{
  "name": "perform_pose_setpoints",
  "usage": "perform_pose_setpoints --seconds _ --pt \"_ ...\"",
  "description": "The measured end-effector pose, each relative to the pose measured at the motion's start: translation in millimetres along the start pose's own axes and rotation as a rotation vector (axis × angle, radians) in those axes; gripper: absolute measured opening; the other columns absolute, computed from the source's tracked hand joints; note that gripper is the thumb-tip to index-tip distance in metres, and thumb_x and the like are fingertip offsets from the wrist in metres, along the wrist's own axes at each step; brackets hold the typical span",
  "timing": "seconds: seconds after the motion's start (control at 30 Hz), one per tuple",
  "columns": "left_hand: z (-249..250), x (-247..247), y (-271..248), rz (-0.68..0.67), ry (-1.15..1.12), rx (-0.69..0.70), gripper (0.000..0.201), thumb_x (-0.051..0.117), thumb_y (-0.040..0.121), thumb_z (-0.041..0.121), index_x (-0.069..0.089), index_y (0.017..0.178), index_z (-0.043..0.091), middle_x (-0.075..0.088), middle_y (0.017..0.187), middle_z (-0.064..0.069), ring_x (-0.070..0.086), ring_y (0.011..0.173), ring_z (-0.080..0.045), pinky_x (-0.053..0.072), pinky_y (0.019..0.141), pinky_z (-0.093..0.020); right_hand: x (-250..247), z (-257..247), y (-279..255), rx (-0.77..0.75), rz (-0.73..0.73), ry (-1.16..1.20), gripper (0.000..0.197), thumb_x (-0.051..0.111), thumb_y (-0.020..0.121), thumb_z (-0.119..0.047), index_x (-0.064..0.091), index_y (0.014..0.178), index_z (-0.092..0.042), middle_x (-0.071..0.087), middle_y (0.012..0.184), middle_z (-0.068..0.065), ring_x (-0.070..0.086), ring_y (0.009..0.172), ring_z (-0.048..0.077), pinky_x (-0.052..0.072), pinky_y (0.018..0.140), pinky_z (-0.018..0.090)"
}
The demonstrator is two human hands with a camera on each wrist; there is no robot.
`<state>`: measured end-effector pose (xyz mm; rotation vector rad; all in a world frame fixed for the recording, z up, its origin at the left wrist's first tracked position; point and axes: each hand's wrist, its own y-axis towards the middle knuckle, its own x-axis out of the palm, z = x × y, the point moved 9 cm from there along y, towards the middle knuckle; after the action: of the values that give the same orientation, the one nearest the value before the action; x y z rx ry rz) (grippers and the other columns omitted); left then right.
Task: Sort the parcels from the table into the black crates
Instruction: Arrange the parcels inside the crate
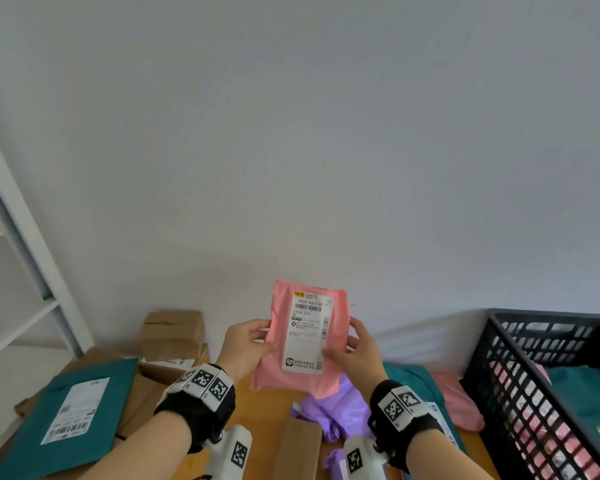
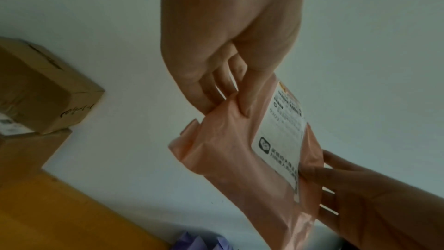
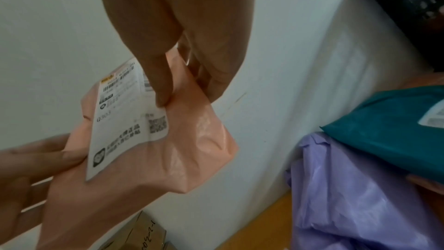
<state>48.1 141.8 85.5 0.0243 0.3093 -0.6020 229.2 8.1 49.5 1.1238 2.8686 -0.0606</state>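
Two hands hold one pink parcel [image 1: 303, 336] upright above the wooden table [image 1: 267, 410], its white label [image 1: 307, 332] facing the camera and a plain white wall behind it. Open room lies above and to either side of the parcel; below it the table is crowded. At the right edge stands a black crate [image 1: 534, 393] with pink and teal parcels inside; between crate and hands lie a teal parcel [image 3: 389, 134], a purple bag [image 1: 340, 414] and a second pink parcel [image 1: 459, 400]. At the far left, stacked cardboard boxes [image 1: 172, 336] meet the wall; nearer left lies a teal mailer [image 1: 70, 414], with a white shelf frame [image 1: 25, 258] beyond. The left hand [image 1: 248, 344] pinches the parcel's left edge, thumb in front, fingers [image 2: 216, 83] curled behind. The right hand [image 1: 355, 348] pinches the right edge likewise, its thumb on the label's margin
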Motion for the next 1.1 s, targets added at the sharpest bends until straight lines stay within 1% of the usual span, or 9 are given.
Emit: perform_pose_setpoints --seconds 0.07,0.13,0.2,0.27,0.43,0.57,0.73,0.83,1.1 --pt "10 -3 1 0.028 0.033 0.063 0.038 0.066 0.079 -0.010 0.064 0.111 0.010 0.066 0.086 0.008 0.064 0.078 -0.010 0.048 0.054 -0.011 1 -14 0 -0.054 0.019 -0.036 0.058 0.068 0.076 0.010 0.047 0.122 -0.016 0.068 0.095 0.006 0.067 0.084 0.016 0.057 0.065 0.023" --pt "21 -6 2 0.040 0.042 0.111 0.036 0.065 0.080 -0.009 0.064 0.108 0.013 0.066 0.087 0.008 0.064 0.079 -0.010 0.047 0.053 -0.011 1 -27 2 -0.102 0.039 -0.053 0.056 0.067 0.076 0.010 0.048 0.122 -0.016 0.068 0.093 0.004 0.068 0.082 0.018 0.057 0.064 0.023" --pt "31 -9 4 0.039 0.038 0.145 0.036 0.065 0.080 -0.008 0.063 0.107 0.015 0.066 0.089 0.008 0.064 0.082 -0.012 0.048 0.057 -0.012 1 -41 3 -0.144 0.055 -0.062 0.054 0.066 0.077 0.010 0.048 0.120 -0.019 0.068 0.092 0.001 0.068 0.082 0.019 0.057 0.066 0.024" --pt "40 -13 6 0.045 0.015 0.171 0.036 0.066 0.080 -0.008 0.062 0.106 0.018 0.065 0.088 0.008 0.063 0.082 -0.013 0.049 0.060 -0.016 1 -54 3 -0.175 0.065 -0.069 0.055 0.066 0.077 0.010 0.048 0.120 -0.020 0.068 0.090 -0.002 0.068 0.080 0.014 0.057 0.066 0.023" --pt "55 -24 8 0.034 -0.034 0.215 0.035 0.066 0.080 -0.007 0.063 0.102 0.020 0.068 0.091 0.003 0.065 0.084 -0.019 0.054 0.068 -0.026 6 -78 3 -0.223 0.084 -0.053 0.057 0.066 0.078 0.010 0.048 0.124 -0.018 0.068 0.091 0.004 0.067 0.076 0.012 0.054 0.062 0.020" --pt "57 -34 10 0.039 -0.072 0.228 0.035 0.066 0.079 -0.009 0.064 0.100 0.019 0.068 0.091 0.001 0.065 0.083 -0.022 0.052 0.067 -0.027 12 -90 -1 -0.237 0.092 -0.054 0.059 0.064 0.078 0.010 0.048 0.125 -0.021 0.068 0.094 0.007 0.067 0.080 0.018 0.057 0.066 0.025" --pt "56 -39 9 0.011 -0.084 0.234 0.035 0.066 0.080 -0.008 0.063 0.098 0.023 0.068 0.092 0.002 0.066 0.085 -0.021 0.051 0.064 -0.024 17 -93 -7 -0.239 0.111 -0.062 0.060 0.064 0.078 0.009 0.047 0.127 -0.021 0.068 0.095 0.010 0.067 0.082 0.021 0.058 0.070 0.030" --pt "53 -39 9 -0.001 -0.094 0.238 0.035 0.065 0.080 -0.008 0.064 0.098 0.021 0.068 0.092 0.001 0.065 0.086 -0.021 0.051 0.064 -0.023 19 -92 -11 -0.227 0.128 -0.067 0.060 0.064 0.078 0.009 0.047 0.127 -0.022 0.069 0.095 0.010 0.068 0.085 0.022 0.059 0.073 0.035" --pt "53 -12 8 -0.132 -0.109 0.258 0.036 0.066 0.080 -0.008 0.064 0.094 0.025 0.069 0.093 -0.001 0.066 0.087 -0.023 0.052 0.064 -0.025 -4 -81 -40 -0.196 0.253 -0.094 0.063 0.062 0.075 0.013 0.045 0.118 -0.030 0.068 0.092 0.006 0.068 0.085 0.023 0.059 0.075 0.038"
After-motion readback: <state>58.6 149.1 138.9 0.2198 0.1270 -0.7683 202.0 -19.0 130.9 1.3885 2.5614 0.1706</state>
